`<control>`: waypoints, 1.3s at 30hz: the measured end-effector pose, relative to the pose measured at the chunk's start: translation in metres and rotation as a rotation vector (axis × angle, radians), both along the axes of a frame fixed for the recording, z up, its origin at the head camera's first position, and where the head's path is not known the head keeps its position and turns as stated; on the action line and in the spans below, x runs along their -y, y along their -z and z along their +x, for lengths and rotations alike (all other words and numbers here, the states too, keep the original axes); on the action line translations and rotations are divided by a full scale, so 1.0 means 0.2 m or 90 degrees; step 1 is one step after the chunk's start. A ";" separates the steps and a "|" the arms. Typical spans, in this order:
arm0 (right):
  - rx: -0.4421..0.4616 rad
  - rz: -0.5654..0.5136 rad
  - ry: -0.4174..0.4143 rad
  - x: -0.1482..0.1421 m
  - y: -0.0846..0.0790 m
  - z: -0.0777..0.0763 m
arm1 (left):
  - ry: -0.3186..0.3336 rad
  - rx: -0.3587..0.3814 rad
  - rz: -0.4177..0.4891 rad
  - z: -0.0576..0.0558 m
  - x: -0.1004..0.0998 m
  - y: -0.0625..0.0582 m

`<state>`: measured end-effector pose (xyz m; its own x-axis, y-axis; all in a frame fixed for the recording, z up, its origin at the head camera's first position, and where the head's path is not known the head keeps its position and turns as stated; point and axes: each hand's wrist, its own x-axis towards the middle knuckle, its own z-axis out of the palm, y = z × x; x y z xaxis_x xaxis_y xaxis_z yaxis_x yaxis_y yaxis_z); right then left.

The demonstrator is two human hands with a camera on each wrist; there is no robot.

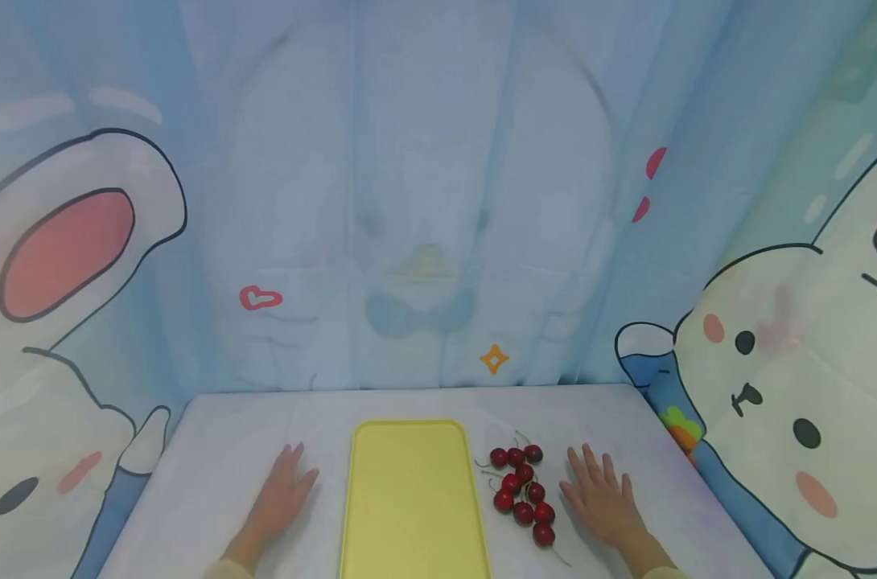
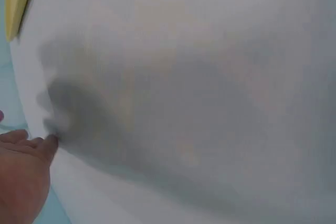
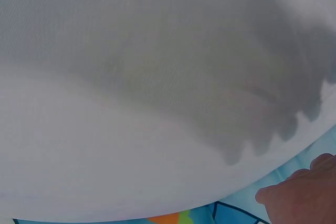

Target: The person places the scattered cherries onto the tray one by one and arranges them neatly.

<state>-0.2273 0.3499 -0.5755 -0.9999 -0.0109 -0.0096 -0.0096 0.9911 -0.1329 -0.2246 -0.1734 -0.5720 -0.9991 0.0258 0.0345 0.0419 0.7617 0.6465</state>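
Observation:
My left hand is held palm down over the white table, left of a yellow tray, fingers straight and holding nothing. To the right of several dark red cherries, my right hand is spread palm down with nothing in it. The cherries lie in a loose cluster between the tray and the right hand, some with stems showing. In the left wrist view, the left hand shows at the lower left edge. The right hand appears at the lower right of the right wrist view, its shadow on the tabletop.
The white table meets a blue curtain at its back edge. Cartoon rabbit prints cover the cloth on both sides. A corner of the yellow tray shows in the left wrist view.

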 end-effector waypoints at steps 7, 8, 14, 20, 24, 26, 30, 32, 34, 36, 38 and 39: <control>0.008 -0.003 -0.002 0.01 0.03 -0.01 | 0.064 -0.103 0.138 -0.02 -0.16 0.05; 0.007 -0.002 -0.004 0.02 0.03 -0.01 | 0.073 -0.104 0.148 -0.02 -0.17 0.06; -0.003 -0.011 -0.019 0.04 0.01 0.00 | 0.094 -0.085 0.144 -0.04 -0.21 0.08; 0.003 -0.015 -0.018 0.06 0.01 0.00 | 0.105 -0.076 0.133 -0.04 -0.20 0.07; -0.022 -0.024 -0.024 0.09 0.00 -0.01 | 0.116 -0.081 0.135 -0.05 -0.19 0.07; -0.040 -0.043 -0.017 0.11 -0.01 -0.02 | 0.122 -0.075 0.145 -0.05 -0.18 0.07; -0.073 -0.127 0.035 0.15 -0.02 -0.07 | 0.138 -0.050 0.171 -0.05 -0.17 0.06; -0.086 -0.179 0.070 0.16 -0.02 -0.09 | 0.147 -0.040 0.168 -0.06 -0.18 0.06; -0.094 -0.214 0.094 0.17 -0.02 -0.10 | 0.158 -0.041 0.149 -0.08 -0.18 0.06; -0.096 -0.240 0.109 0.18 -0.01 -0.12 | 0.169 -0.049 0.124 -0.09 -0.18 0.07; -0.090 -0.265 0.119 0.18 -0.01 -0.13 | 0.180 -0.065 0.098 -0.10 -0.19 0.06; -0.085 -0.279 0.123 0.19 0.00 -0.13 | 0.187 -0.072 0.089 -0.10 -0.19 0.06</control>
<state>-0.2542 0.3127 -0.5749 -0.9763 0.1997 0.0830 0.1229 0.8281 -0.5469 -0.2449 -0.1360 -0.5835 -0.9393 0.2990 0.1682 0.3239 0.6112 0.7222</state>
